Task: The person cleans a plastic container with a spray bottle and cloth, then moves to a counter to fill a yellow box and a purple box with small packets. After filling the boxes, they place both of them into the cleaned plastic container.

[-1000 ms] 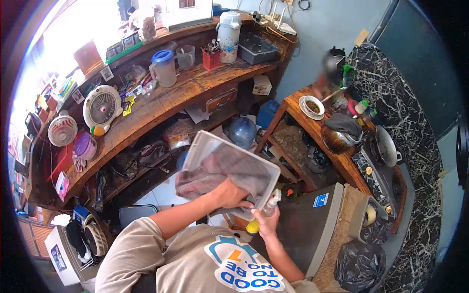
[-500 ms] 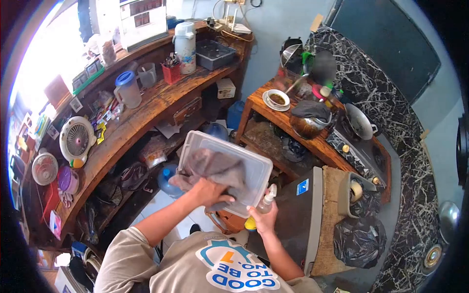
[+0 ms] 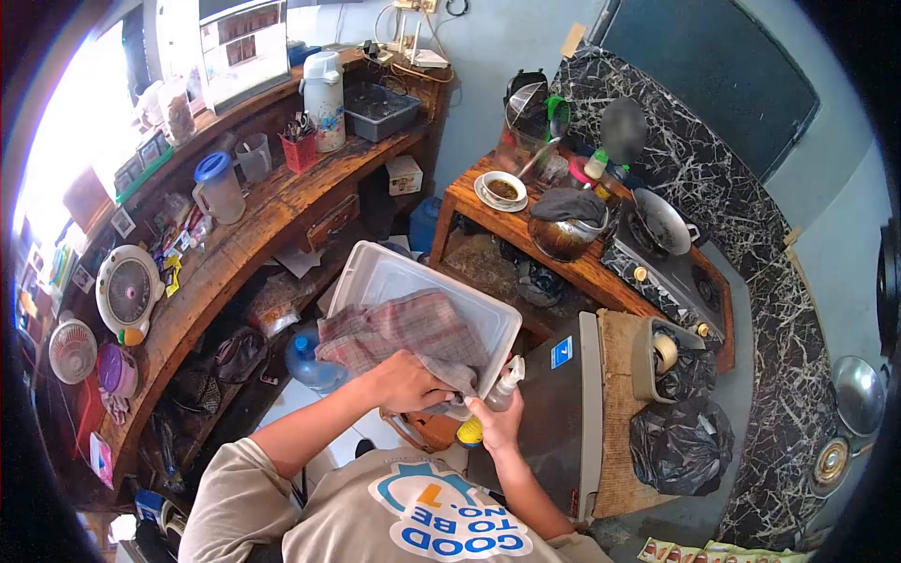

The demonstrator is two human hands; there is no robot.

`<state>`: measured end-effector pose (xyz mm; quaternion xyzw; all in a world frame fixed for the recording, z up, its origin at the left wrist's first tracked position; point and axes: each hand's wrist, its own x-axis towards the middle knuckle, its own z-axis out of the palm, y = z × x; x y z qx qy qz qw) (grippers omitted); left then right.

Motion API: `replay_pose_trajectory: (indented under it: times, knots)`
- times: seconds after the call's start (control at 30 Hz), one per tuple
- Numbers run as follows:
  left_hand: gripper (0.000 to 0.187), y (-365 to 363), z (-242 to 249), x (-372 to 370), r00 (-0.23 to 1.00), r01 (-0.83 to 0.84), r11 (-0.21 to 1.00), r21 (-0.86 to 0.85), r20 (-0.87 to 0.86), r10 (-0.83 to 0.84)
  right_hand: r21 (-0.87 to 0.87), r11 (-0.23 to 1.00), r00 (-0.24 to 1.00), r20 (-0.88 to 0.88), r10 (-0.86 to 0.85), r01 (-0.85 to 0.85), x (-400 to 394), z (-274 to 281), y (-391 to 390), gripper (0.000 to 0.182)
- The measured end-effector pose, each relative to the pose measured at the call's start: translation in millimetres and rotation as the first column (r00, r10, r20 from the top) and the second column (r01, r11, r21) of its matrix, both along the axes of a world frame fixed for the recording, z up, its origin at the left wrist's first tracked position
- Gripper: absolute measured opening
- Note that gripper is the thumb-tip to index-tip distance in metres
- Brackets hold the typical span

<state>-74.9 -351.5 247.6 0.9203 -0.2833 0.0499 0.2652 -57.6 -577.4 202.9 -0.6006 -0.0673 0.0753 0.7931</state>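
Observation:
A translucent plastic container is tilted in front of my chest. Across its inside lies a plaid greyish-red cloth. My left hand is closed on the cloth near the container's lower edge, fingers bunched into it. My right hand is wrapped round a clear spray bottle with a white nozzle and a yellow part at its base. The right thumb is at the container's lower corner.
A wooden counter with a jug, fans and a thermos curves along the left. At right stand a wooden table with a bowl and pot, a stove and a grey fridge.
The cloth has spread over more of the container, and my left hand has moved down and right, towards my right hand. The view has shifted slightly to the right.

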Motion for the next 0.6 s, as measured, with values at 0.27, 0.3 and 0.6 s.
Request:
replay_pose_trajectory:
  times: [0.27, 0.3, 0.6]
  knots:
    - [0.058, 10, 19, 35, 0.984, -0.168, 0.978, 0.123, -0.033, 0.173, -0.071, 0.992, 0.994, 0.026, 0.109, -0.107, 8, 15, -3, 0.078]
    - [0.067, 11, 25, 36, 0.976, -0.21, 0.964, 0.164, -0.02, 0.216, -0.05, 0.995, 0.994, 0.053, 0.094, -0.091, 9, 14, -2, 0.079]
    - [0.069, 50, 8, 27, 0.835, -0.311, 0.829, 0.465, -0.283, 0.472, 0.054, 0.998, 0.998, 0.064, -0.027, 0.024, 15, 6, -10, 0.083]
